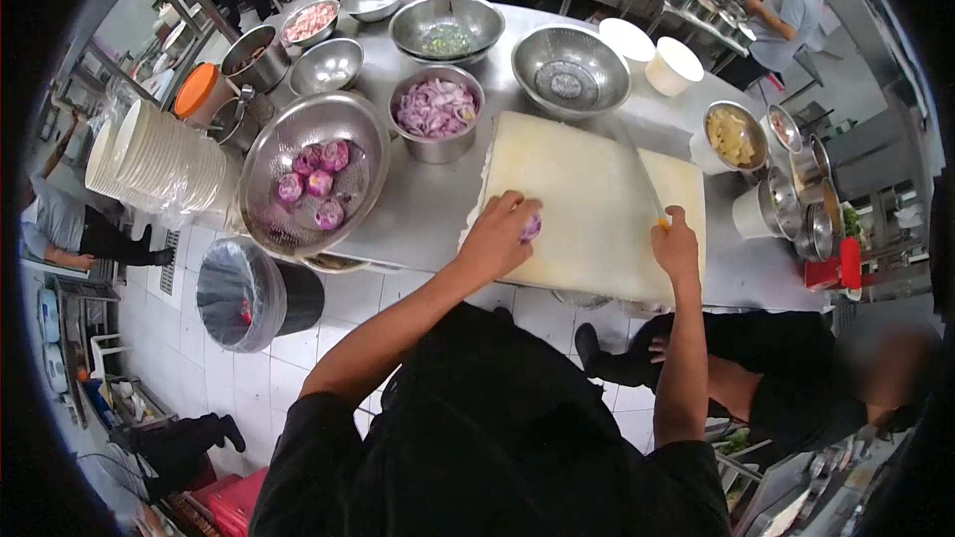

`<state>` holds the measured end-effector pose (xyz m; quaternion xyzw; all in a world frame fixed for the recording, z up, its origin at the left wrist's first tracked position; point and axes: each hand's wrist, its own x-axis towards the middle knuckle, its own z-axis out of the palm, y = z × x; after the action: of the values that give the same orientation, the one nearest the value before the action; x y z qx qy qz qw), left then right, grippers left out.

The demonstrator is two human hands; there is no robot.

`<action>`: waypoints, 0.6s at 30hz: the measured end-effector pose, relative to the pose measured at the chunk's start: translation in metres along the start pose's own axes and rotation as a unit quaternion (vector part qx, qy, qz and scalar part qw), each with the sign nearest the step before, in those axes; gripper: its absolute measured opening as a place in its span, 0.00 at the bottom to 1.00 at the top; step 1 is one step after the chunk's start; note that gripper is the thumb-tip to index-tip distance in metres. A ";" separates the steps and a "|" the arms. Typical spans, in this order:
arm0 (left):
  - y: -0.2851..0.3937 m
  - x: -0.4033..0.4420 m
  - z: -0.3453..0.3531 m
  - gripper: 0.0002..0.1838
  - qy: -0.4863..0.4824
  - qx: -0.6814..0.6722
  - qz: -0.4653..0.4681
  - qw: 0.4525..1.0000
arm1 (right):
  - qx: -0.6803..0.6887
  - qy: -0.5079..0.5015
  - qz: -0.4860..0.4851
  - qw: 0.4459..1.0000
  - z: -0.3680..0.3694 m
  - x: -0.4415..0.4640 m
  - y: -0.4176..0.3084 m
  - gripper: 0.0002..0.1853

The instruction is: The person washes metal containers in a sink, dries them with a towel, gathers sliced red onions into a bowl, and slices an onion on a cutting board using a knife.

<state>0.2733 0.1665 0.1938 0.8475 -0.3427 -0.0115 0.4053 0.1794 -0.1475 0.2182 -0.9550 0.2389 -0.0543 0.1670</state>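
My left hand rests at the left part of the white cutting board, its fingers closed around a red onion. Part of the onion is hidden under the fingers. At the board's right side my right hand grips a kitchen knife by its yellow handle, the blade pointing away from me. Left of the board stands a large perforated colander with several peeled red onions in it. Beyond my left hand, a steel pot is filled with sliced red onion.
Steel bowls and an empty colander line the table's far side. Stacked white tubs stand left, above a lined bin. Food containers and a red box sit right. A co-worker is close on my right.
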 end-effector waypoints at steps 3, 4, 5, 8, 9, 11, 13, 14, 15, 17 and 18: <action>-0.016 0.008 0.025 0.25 0.016 -0.029 0.010 0.999 | 0.078 -0.005 0.018 0.997 -0.002 -0.037 0.002 0.17; -0.018 0.007 0.030 0.25 0.023 -0.041 0.007 0.999 | 0.107 -0.001 0.013 0.994 -0.004 -0.054 0.002 0.17; -0.012 0.006 0.024 0.24 0.008 -0.055 -0.005 0.998 | 0.123 -0.029 0.013 0.992 -0.015 -0.071 -0.009 0.16; -0.003 -0.005 0.018 0.24 0.052 -0.051 -0.012 0.997 | 0.159 -0.124 0.014 0.979 -0.015 -0.098 -0.035 0.15; -0.002 -0.006 0.016 0.23 0.073 -0.050 -0.009 0.996 | 0.153 -0.119 -0.011 0.981 -0.021 -0.103 -0.056 0.13; 0.001 -0.009 0.016 0.21 0.113 -0.052 -0.002 0.992 | 0.158 -0.093 -0.074 0.980 -0.001 -0.106 -0.071 0.12; 0.003 -0.009 0.018 0.17 0.154 -0.070 -0.012 0.986 | 0.167 -0.060 -0.124 0.976 0.009 -0.103 -0.088 0.11; 0.002 -0.009 0.018 0.16 0.175 -0.080 -0.019 0.981 | 0.176 -0.043 -0.139 0.973 0.012 -0.102 -0.098 0.10; 0.001 -0.007 0.019 0.15 0.181 -0.081 -0.011 0.980 | 0.184 -0.028 -0.155 0.970 0.014 -0.100 -0.106 0.10; -0.001 -0.006 0.021 0.13 0.193 -0.086 -0.003 0.977 | 0.162 -0.082 -0.136 0.974 0.019 -0.093 -0.116 0.10; -0.002 -0.005 0.023 0.13 0.188 -0.095 -0.003 0.978 | 0.148 -0.109 -0.128 0.975 0.021 -0.091 -0.119 0.10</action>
<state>0.2636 0.1552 0.1759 0.7932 -0.2547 0.1143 0.5412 0.1558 0.0006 0.2371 -0.9427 0.0844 -0.0057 0.3229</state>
